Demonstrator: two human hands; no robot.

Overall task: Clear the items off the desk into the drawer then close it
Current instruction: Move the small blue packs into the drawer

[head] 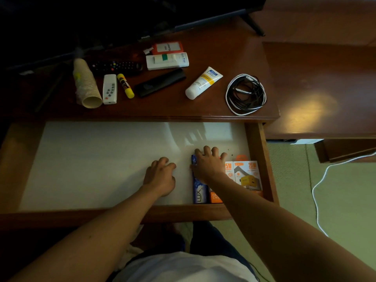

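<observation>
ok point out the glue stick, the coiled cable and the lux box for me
glue stick (pixel 125 85), head view, on the middle of its yellow body
coiled cable (pixel 245 94), head view, on the strands crossing the middle of the coil
lux box (pixel 199 192), head view, on its blue face by the logo

On the desk (pixel 234 47): 3 remotes — one black with coloured buttons (pixel 117 67), one small white (pixel 109 88), one plain black bar (pixel 160 82). 1 stack of paper cups (pixel 86 84), lying on its side; can't count the cups in it. 1 glue stick (pixel 125 85). 1 cream tube (pixel 203 82). 1 white box (pixel 167 61). 1 orange-framed card (pixel 167 47). 1 coil of cables (pixel 245 94) — black and white strands, number unclear.

In the drawer (pixel 255 139): 1 blue soap box (pixel 198 192), 2 charger boxes visible (pixel 247 174), 1 orange box (pixel 215 197) partly covered.

2 hands in frame.
</observation>
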